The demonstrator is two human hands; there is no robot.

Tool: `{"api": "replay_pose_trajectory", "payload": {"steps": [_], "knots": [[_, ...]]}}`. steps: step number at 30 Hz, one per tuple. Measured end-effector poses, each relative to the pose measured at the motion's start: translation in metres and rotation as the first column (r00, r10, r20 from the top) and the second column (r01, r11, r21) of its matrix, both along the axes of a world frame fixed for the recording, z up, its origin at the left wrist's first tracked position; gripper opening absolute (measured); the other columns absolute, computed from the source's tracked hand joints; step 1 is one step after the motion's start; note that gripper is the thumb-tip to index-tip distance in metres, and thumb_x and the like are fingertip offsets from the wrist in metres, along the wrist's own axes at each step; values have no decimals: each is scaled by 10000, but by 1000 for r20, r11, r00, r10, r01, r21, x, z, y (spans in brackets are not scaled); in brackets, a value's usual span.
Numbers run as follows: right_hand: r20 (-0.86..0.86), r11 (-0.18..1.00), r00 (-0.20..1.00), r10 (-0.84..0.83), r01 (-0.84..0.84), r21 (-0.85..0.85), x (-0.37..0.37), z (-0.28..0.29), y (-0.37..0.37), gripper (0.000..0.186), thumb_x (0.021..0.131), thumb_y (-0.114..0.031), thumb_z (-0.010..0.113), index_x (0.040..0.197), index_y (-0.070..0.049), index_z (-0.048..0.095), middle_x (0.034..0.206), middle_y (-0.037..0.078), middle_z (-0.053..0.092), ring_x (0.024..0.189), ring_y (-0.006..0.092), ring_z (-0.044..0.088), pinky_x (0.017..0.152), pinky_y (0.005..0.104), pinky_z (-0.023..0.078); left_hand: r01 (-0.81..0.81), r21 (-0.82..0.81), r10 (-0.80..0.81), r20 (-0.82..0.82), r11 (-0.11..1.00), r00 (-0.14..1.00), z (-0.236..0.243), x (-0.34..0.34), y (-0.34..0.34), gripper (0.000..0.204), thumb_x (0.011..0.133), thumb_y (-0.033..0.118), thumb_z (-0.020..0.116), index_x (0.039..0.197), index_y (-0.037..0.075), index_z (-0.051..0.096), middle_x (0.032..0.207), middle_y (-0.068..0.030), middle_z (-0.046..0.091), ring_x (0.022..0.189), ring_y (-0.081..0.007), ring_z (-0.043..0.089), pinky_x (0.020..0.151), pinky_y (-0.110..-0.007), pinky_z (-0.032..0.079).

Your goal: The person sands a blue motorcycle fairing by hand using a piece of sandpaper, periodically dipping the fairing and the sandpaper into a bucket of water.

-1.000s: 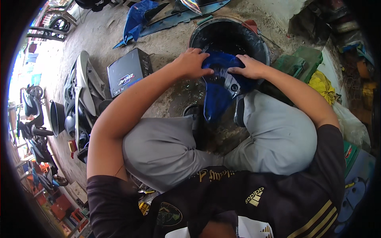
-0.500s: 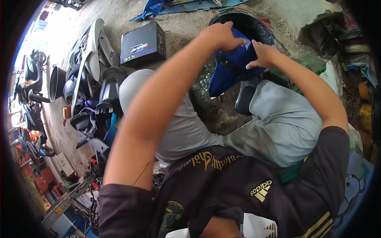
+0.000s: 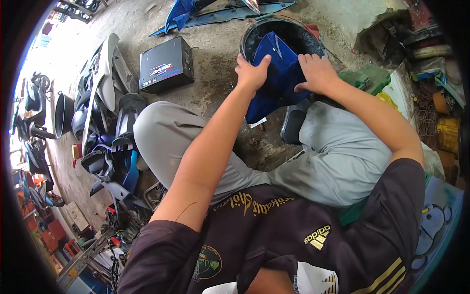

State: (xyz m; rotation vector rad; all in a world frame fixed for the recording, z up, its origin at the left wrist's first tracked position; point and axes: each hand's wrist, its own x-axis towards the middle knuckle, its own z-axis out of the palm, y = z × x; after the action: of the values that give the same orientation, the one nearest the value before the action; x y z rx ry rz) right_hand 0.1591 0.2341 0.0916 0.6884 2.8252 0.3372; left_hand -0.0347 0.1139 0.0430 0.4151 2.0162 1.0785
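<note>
A glossy dark blue plastic panel (image 3: 274,85), angled and pointed, is held tilted over the front of a black bucket (image 3: 308,36) with a dark, wet interior. My left hand (image 3: 252,73) grips the panel's left side, thumb up along its face, fingertips near the bucket rim. My right hand (image 3: 316,73) is closed on the panel's right side, fingers over the edge and thumb lower on the face. The panel's lower tip hangs between my bent, grey-trousered legs, above the damp concrete (image 3: 205,98).
Blue body panels (image 3: 220,14) lie behind the bucket. A black box (image 3: 164,63) sits left, beside piled grey and black scooter parts (image 3: 103,83). Scooters (image 3: 34,103) stand at far left. Green pieces (image 3: 379,81), a concrete block (image 3: 372,19) and clutter are at right.
The blue panel has turned, its upper part now standing higher within the bucket's outline. My left hand has shifted down and left from half a second ago; my right hand slightly down and left.
</note>
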Motion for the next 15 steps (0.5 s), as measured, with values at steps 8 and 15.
{"api": "replay_pose_trajectory", "payload": {"steps": [8, 15], "knots": [[-102, 988, 983, 150, -146, 45, 20, -7, -1, 850, 685, -558, 917, 1268, -34, 588, 1101, 75, 632, 1053, 261, 633, 854, 409, 536, -41, 70, 49, -111, 997, 993, -25, 34, -6, 1233, 862, 532, 860, 1707, 27, 117, 1732, -280, 218, 1596, -427, 281, 1286, -490, 324], [-128, 990, 991, 32, -49, -130, 56, -5, 26, 1023, 808, -469, 885, 1620, -79, 400, 1597, 209, 446, 1435, 411, 476, 1130, 509, 489, 24, 152, -18, -42, 988, 999, -39, 50, -19, 1213, 957, 479, 786, 1718, 59, -60, 1738, -321, 163, 1606, -453, 247, 1306, -483, 266]]}}
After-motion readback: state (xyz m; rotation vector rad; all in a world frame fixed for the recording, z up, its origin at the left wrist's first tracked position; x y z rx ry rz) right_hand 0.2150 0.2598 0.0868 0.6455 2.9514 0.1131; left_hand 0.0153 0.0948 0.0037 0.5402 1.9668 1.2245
